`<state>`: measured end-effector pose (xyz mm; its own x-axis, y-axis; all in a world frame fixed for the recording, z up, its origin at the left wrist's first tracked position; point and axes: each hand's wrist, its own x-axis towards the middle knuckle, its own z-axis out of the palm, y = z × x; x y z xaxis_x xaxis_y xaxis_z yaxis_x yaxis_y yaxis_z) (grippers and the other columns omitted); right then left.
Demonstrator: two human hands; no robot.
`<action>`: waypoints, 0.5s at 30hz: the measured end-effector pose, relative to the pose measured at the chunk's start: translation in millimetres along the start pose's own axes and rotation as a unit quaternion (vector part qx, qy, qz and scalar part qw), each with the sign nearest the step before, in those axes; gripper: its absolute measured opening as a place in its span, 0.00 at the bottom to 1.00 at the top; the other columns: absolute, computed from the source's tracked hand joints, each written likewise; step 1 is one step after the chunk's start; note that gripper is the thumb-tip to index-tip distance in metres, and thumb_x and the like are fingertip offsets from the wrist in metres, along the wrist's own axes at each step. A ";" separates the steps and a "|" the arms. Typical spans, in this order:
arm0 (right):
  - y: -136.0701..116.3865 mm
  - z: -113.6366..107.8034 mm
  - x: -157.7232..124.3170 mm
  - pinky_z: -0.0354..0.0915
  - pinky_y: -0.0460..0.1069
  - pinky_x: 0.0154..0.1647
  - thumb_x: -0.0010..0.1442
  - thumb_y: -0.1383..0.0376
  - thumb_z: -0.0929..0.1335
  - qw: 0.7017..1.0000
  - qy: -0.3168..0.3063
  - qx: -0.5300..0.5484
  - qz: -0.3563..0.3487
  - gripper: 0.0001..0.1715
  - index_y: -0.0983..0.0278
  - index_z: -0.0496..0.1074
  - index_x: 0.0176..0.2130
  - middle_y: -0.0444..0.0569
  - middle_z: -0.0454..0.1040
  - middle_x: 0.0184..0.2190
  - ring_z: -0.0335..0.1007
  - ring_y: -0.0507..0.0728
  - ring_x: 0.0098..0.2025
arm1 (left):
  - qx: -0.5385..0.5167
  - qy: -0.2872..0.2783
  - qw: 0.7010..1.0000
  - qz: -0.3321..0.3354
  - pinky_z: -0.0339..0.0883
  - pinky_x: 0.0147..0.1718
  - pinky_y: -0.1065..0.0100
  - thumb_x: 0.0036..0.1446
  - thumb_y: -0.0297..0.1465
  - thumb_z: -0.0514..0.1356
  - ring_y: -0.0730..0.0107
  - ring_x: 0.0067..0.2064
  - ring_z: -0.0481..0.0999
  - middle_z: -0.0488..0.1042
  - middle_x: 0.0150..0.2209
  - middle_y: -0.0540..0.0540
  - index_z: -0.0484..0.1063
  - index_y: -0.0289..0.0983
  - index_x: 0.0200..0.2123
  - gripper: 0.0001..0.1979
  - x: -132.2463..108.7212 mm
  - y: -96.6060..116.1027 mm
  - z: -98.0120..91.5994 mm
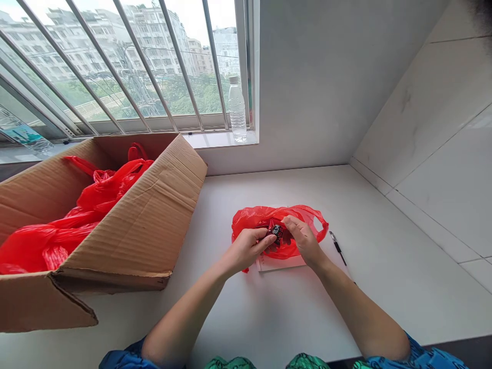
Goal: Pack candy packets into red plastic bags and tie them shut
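A red plastic bag (253,215) lies opened out on the white table. Over its mouth, my left hand (251,242) pinches a small dark packet (276,230) with pale lettering between thumb and fingers. My right hand (302,237) is closed at the packet's right side, its fingertips bent together; exactly what they grip is hidden. More dark red, shiny wrapping shows around the packet, inside the bag. Beneath the bag, a sheet of white paper or a notebook (280,264) sticks out toward me. To the right of my right hand lies a black pen (336,243).
A large open cardboard box (154,205) stands at the left, with red plastic bags (103,197) inside. A clear plastic bottle (237,110) stands on the windowsill; another bottle (23,136) lies tilted at far left. Tiled wall (442,169) bounds the table's right side.
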<state>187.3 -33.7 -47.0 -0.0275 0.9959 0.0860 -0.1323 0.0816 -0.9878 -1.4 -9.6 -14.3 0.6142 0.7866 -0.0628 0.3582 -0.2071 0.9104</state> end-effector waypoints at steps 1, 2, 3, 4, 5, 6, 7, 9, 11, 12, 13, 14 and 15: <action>0.9 -1.0 0.7 0.61 0.49 0.28 0.64 0.47 0.67 1.000 0.003 -0.007 -0.006 0.23 0.61 0.67 0.28 0.42 0.64 0.23 0.60 0.52 0.26 | -0.010 -0.005 1.000 -0.006 0.46 0.23 0.70 0.65 0.47 0.53 0.76 0.26 0.50 0.52 0.24 0.53 0.57 0.37 0.24 0.23 -0.3 1.0 0.1; 1.9 -1.8 1.3 0.60 0.48 0.27 0.63 0.48 0.69 1.000 0.006 -0.015 -0.011 0.23 0.61 0.66 0.27 0.41 0.63 0.22 0.59 0.51 0.25 | -0.019 -0.010 1.000 -0.011 0.47 0.24 0.70 0.65 0.47 0.53 0.76 0.26 0.51 0.53 0.24 0.53 0.58 0.37 0.25 0.23 -0.8 2.2 0.3; 2.9 -2.4 1.7 0.60 0.48 0.27 0.63 0.48 0.69 1.000 0.009 -0.023 -0.018 0.23 0.61 0.65 0.27 0.41 0.63 0.22 0.58 0.51 0.25 | -0.026 -0.015 0.999 -0.015 0.47 0.24 0.70 0.65 0.47 0.53 0.76 0.27 0.52 0.54 0.25 0.53 0.60 0.36 0.25 0.23 -1.3 3.5 0.5; 3.7 -2.9 2.0 0.60 0.48 0.27 0.63 0.49 0.70 0.999 0.010 -0.032 -0.024 0.23 0.61 0.65 0.27 0.41 0.64 0.22 0.59 0.51 0.25 | -0.030 -0.020 0.999 -0.019 0.48 0.24 0.71 0.65 0.47 0.53 0.76 0.27 0.53 0.56 0.25 0.53 0.61 0.36 0.26 0.22 -1.9 4.6 0.7; 4.3 -3.1 2.0 0.61 0.48 0.27 0.63 0.49 0.69 0.999 0.012 -0.039 -0.029 0.23 0.61 0.65 0.27 0.41 0.64 0.22 0.60 0.51 0.25 | -0.031 -0.023 0.999 -0.023 0.49 0.24 0.71 0.64 0.48 0.54 0.76 0.27 0.54 0.57 0.25 0.53 0.62 0.36 0.26 0.22 -2.4 5.5 0.9; 4.7 -3.1 1.9 0.61 0.48 0.27 0.63 0.49 0.69 0.998 0.013 -0.045 -0.031 0.22 0.61 0.66 0.27 0.41 0.65 0.22 0.60 0.51 0.25 | -0.031 -0.024 0.999 -0.028 0.50 0.24 0.71 0.63 0.48 0.56 0.76 0.27 0.55 0.58 0.25 0.53 0.62 0.36 0.26 0.22 -2.7 5.8 0.9; 5.0 -3.0 1.7 0.61 0.47 0.27 0.63 0.49 0.69 0.998 0.014 -0.050 -0.032 0.22 0.61 0.66 0.27 0.42 0.65 0.22 0.60 0.51 0.24 | -0.028 -0.024 0.999 -0.032 0.51 0.25 0.71 0.62 0.48 0.57 0.76 0.27 0.57 0.60 0.25 0.53 0.63 0.36 0.26 0.22 -2.8 5.6 0.9; 5.0 -2.6 1.3 0.61 0.47 0.26 0.63 0.49 0.69 0.998 0.016 -0.048 -0.028 0.22 0.61 0.66 0.27 0.41 0.65 0.22 0.60 0.51 0.24 | -0.028 -0.023 0.999 -0.036 0.56 0.26 0.71 0.61 0.47 0.58 0.75 0.28 0.61 0.64 0.26 0.52 0.67 0.36 0.27 0.21 -2.1 3.7 0.5; 4.5 -2.3 1.2 0.61 0.47 0.26 0.63 0.48 0.69 0.999 0.011 -0.034 -0.017 0.23 0.61 0.65 0.27 0.41 0.65 0.22 0.60 0.50 0.24 | -0.039 -0.025 0.998 -0.033 0.60 0.29 0.70 0.61 0.46 0.58 0.73 0.31 0.66 0.69 0.28 0.50 0.71 0.35 0.29 0.19 -0.4 0.9 -0.3; 4.1 -2.2 1.1 0.61 0.47 0.27 0.63 0.48 0.68 1.000 0.006 -0.028 -0.010 0.24 0.61 0.65 0.27 0.41 0.65 0.22 0.61 0.51 0.24 | -0.047 -0.028 0.998 -0.030 0.62 0.31 0.70 0.61 0.45 0.58 0.72 0.32 0.68 0.70 0.29 0.49 0.72 0.34 0.30 0.19 0.6 -0.3 -0.8; 3.7 -2.1 1.1 0.62 0.47 0.27 0.64 0.47 0.68 1.000 0.000 -0.025 -0.005 0.24 0.61 0.65 0.27 0.41 0.66 0.22 0.61 0.51 0.24 | -0.055 -0.030 0.998 -0.029 0.63 0.32 0.70 0.61 0.45 0.59 0.71 0.33 0.69 0.71 0.30 0.48 0.73 0.34 0.31 0.19 1.6 -1.2 -1.2; 3.3 -2.2 1.1 0.62 0.47 0.27 0.64 0.46 0.67 1.000 -0.005 -0.025 -0.001 0.25 0.61 0.65 0.27 0.41 0.66 0.22 0.62 0.51 0.24 | -0.063 -0.032 0.997 -0.029 0.64 0.32 0.70 0.61 0.45 0.59 0.71 0.33 0.70 0.72 0.30 0.48 0.74 0.34 0.32 0.19 2.4 -1.8 -1.5; 3.0 -2.2 1.0 0.63 0.47 0.27 0.65 0.46 0.66 1.000 -0.010 -0.027 0.000 0.25 0.61 0.65 0.27 0.42 0.67 0.22 0.62 0.51 0.25 | -0.070 -0.035 0.996 -0.030 0.65 0.32 0.69 0.61 0.46 0.59 0.70 0.33 0.70 0.72 0.30 0.47 0.74 0.33 0.32 0.19 3.1 -2.1 -1.7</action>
<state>189.1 -32.4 -50.2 -0.0473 0.9950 0.0880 -0.0785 0.0841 -0.9934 -1.5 -5.7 -15.7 0.6434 0.7520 -0.1430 0.2972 -0.0733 0.9520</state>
